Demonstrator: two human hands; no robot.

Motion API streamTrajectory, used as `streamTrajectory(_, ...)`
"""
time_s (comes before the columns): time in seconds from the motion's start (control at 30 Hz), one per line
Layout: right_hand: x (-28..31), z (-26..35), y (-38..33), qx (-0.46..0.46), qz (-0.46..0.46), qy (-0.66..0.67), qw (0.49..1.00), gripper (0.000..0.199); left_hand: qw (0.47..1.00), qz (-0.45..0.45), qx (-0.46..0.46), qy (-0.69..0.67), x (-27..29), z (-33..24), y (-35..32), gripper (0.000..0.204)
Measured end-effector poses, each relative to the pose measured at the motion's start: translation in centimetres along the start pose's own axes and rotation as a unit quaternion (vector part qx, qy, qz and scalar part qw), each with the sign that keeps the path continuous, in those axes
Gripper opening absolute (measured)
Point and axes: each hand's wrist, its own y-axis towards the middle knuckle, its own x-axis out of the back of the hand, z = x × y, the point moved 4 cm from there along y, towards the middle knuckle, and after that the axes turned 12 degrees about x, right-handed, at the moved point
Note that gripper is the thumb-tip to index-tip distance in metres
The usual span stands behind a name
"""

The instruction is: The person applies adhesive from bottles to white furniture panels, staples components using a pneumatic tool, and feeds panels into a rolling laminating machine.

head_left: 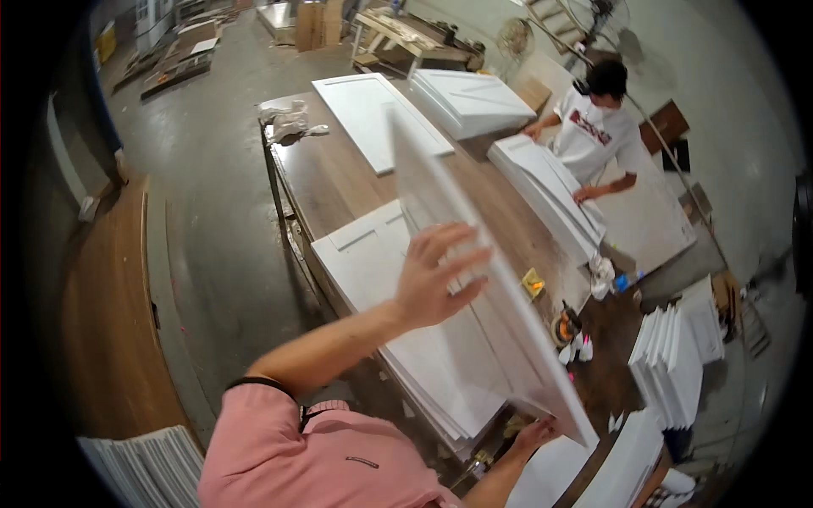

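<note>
Gray floor (220, 254) fans out wide to the left of the left hand (436, 275), smooth and a little glossy, plenty of room on that side! Under the hands runs the table (347, 190), brown with wood grain, its long left edge well out beyond the left hand. And here's the panel (512, 313), up on edge and tilted between the two hands, white, thin and flat, its far end smeared by blur. The right hand (535, 432) has the near lower corner pinched; the left is spread at the face, fingers loose, and whether the tips touch, I can't tell. Just below the left hand sits a stack (440, 381) of white sheets, the top one showing a raised, square-cut border. Ahead of the grip, another framed board (364, 110) lies flat. Past the held sheet's right side there's a strip of bare wood, then a co-worker (593, 140) with both hands on a white pile (546, 190). Right of the grip: an orange-and-black sander (565, 324), rounded and squat; smaller again, a yellow block (532, 284) near the raised edge.
</note>
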Motion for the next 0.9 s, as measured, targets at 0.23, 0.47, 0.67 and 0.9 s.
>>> streamTrajectory(0.23,-8.0,16.5,8.7,-0.106,-0.08,-0.01,0.991,0.057,0.418,0.131,0.795,-0.42,-9.6,13.5,-16.6,0.065)
streamTrajectory(0.47,-3.4,10.5,7.6,-0.132,0.005,-0.091,0.987,0.048,0.431,0.109,0.774,-0.451,-1.7,11.3,-21.1,0.071)
streamTrajectory(0.67,-8.1,9.9,4.7,-0.295,0.17,-0.008,0.94,0.058,0.572,0.164,0.702,-0.39,16.0,5.0,-32.7,0.059)
streamTrajectory(0.9,-22.9,18.7,-6.5,-0.288,0.456,0.236,0.808,0.05,0.656,-0.093,0.718,-0.213,34.7,-15.8,-41.6,0.055)
